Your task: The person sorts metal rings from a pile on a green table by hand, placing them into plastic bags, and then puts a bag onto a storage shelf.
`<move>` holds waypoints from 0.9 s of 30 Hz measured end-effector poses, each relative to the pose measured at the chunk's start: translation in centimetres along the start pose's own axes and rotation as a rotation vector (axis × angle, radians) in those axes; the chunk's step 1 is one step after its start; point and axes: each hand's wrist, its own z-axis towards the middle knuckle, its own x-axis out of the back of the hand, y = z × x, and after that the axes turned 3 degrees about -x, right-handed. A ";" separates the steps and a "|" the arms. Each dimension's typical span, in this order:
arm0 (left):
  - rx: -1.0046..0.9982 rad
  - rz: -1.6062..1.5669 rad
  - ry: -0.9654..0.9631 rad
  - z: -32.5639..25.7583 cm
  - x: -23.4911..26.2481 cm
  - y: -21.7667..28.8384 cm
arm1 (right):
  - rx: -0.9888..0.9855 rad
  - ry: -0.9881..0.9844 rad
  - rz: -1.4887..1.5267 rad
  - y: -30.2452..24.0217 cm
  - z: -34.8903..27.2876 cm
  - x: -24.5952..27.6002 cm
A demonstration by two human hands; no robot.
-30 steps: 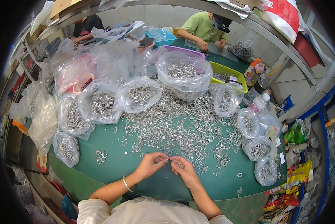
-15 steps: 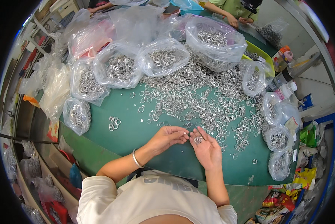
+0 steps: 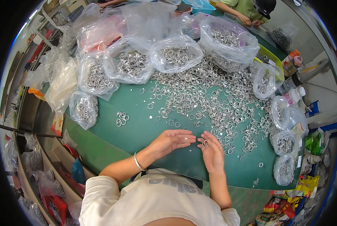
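My left hand (image 3: 171, 141) lies palm up over the green table (image 3: 138, 130), fingers spread, with a tiny pale piece resting on the fingertips. A bracelet circles its wrist. My right hand (image 3: 213, 151) sits just beside it, fingers pinched on a small metal ring (image 3: 205, 143). A wide heap of loose metal rings (image 3: 217, 100) spreads over the table right beyond both hands. A small cluster of rings (image 3: 121, 118) lies apart to the left.
Clear plastic bags full of rings (image 3: 131, 64) line the far and left sides, with smaller bags (image 3: 285, 169) at the right edge. A white bottle (image 3: 292, 96) stands at the right. Another person (image 3: 247, 9) works across the table.
My left hand has turned palm up and opened its fingers. The view has shifted closer over the table; my right hand still pinches a ring.
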 end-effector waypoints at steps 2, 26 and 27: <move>0.023 0.018 0.009 -0.1 -0.1 0.0 | 0.073 0.037 -0.095 0.0 -0.1 -0.5; -0.049 0.459 -0.033 3.5 -0.9 1.5 | 0.101 -0.017 -0.025 -1.1 -0.2 3.0; -0.088 0.497 -0.020 3.6 -0.4 1.4 | 0.117 -0.006 -0.025 -1.1 -0.2 3.0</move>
